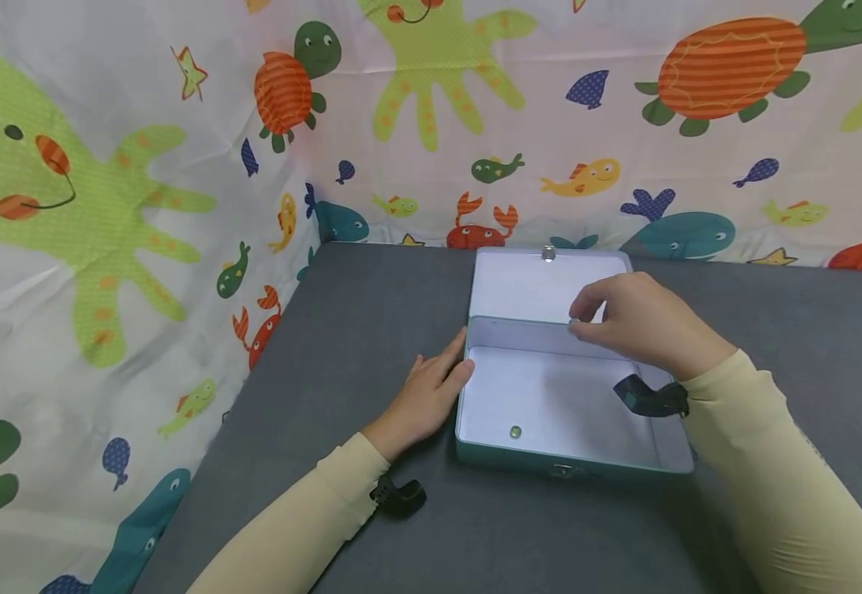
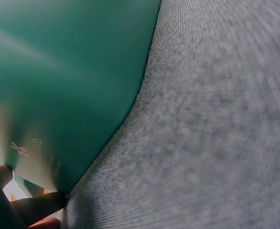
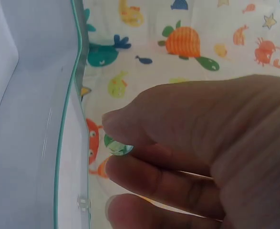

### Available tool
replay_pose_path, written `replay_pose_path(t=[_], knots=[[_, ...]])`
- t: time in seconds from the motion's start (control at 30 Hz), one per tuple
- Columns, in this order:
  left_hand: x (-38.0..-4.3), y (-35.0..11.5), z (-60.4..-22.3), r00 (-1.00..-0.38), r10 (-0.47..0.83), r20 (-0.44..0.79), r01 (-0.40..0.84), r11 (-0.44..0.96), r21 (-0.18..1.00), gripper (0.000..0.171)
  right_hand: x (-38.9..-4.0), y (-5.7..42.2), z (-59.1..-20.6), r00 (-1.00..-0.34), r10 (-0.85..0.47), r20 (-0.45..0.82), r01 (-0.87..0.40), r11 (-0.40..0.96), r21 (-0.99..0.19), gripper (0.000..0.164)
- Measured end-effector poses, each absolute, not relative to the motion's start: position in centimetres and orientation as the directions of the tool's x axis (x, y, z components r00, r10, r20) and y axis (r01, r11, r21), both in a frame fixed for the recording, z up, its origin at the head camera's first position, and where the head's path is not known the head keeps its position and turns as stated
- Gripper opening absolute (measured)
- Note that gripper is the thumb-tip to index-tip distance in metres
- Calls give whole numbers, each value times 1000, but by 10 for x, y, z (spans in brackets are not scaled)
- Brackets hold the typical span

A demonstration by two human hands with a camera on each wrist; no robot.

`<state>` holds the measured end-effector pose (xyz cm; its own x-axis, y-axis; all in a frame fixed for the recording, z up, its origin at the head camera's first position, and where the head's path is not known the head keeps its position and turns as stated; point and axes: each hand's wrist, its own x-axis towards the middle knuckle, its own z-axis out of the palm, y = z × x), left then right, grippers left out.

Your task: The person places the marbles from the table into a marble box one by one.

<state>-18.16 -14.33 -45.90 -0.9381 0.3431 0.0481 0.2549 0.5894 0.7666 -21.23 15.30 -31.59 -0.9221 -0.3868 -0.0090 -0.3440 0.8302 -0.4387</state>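
A green tin box [image 1: 586,396] with a white inside lies with its hinged lid [image 1: 534,285] folded back. My right hand [image 1: 642,326] is raised over the box's back part. Between its thumb and fingers it pinches a clear marble [image 3: 118,146] with green in it. Another small greenish marble [image 1: 515,431] sits on the box floor near the front left. Against the box's left side rests my left hand [image 1: 423,400], its fingers extended along the wall. In the left wrist view those fingers [image 2: 37,208] touch the green outer wall, which bears small print.
The box stands on a grey cloth-covered table [image 1: 379,305]. A white curtain [image 1: 401,181] printed with sea animals hangs behind and along the left. One metal clasp [image 1: 548,253] is on the lid's far edge, and a catch [image 1: 562,471] is on the box front.
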Motion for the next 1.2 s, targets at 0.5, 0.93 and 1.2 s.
replay_pose_path(t=[0.5, 0.93, 1.2], knots=[[-183, -143, -463, -940, 339, 46, 255, 603, 756, 68, -216, 109, -331, -885, -465, 22, -423, 783, -456, 8], [-184, -141, -460, -938, 343, 46, 256, 598, 760, 69, -216, 95, -361, -833, -553, -26, -482, 747, -457, 13], [-184, -142, -458, -944, 329, 36, 242, 611, 754, 69, -221, 85, -379, -771, -627, -115, -518, 721, -460, 15]])
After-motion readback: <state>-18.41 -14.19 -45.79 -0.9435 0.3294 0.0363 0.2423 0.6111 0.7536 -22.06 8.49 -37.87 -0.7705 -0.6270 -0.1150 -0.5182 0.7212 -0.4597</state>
